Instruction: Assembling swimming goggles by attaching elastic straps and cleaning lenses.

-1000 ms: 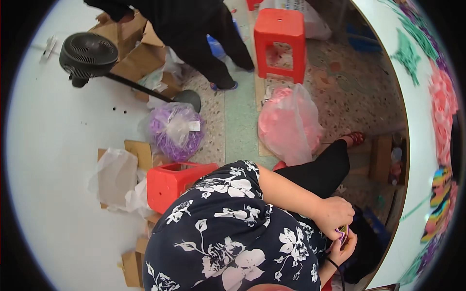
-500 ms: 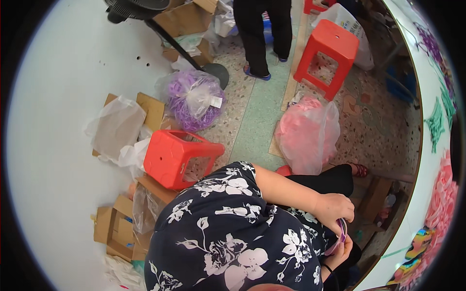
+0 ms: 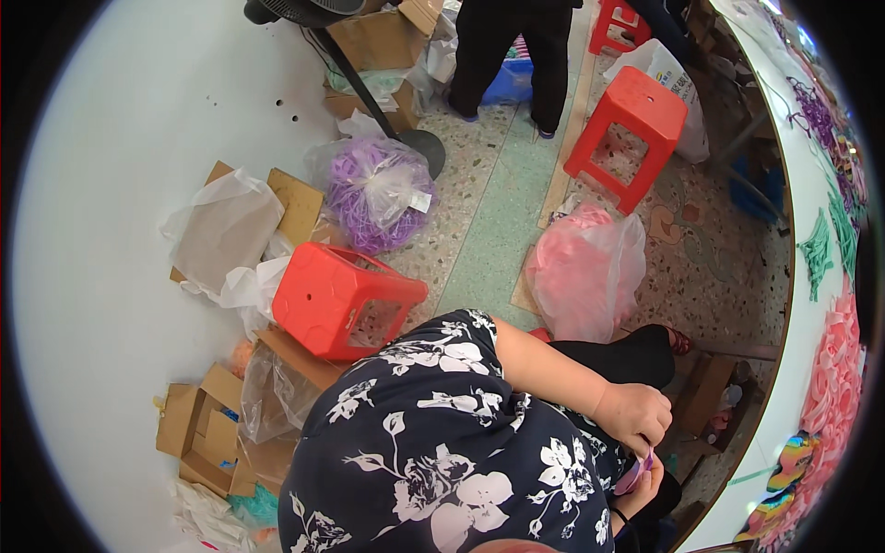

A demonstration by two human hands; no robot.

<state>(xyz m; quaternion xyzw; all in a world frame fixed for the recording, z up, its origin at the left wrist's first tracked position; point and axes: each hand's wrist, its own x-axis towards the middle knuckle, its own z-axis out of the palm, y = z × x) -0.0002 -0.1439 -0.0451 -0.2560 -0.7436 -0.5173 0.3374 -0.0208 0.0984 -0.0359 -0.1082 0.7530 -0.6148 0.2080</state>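
Observation:
My left hand (image 3: 636, 417) is bent over a small, thin purple piece (image 3: 632, 474), its fingers curled and pressed together at the upper end. Just below, my right hand (image 3: 647, 490) grips the same piece from the other side. Fingers cover most of the piece, so I cannot tell its exact kind; it looks flat and shiny. Both hands are close together over my lap, in front of my dark floral shirt (image 3: 424, 461) and beside the table edge.
A white table (image 3: 756, 442) on the right bears pink strips (image 3: 830, 378) and green strands (image 3: 817, 253). Red stools (image 3: 636, 115), a bag of pink material (image 3: 585, 276), a bag of purple strands (image 3: 373, 207), cardboard boxes (image 3: 198, 424) and a fan (image 3: 359, 83) surround me. Another person (image 3: 512, 55) stands ahead.
My left fingers have curled lower over the purple piece, which shows less and at a different angle. The view has shifted slightly. The other person's legs have changed stance.

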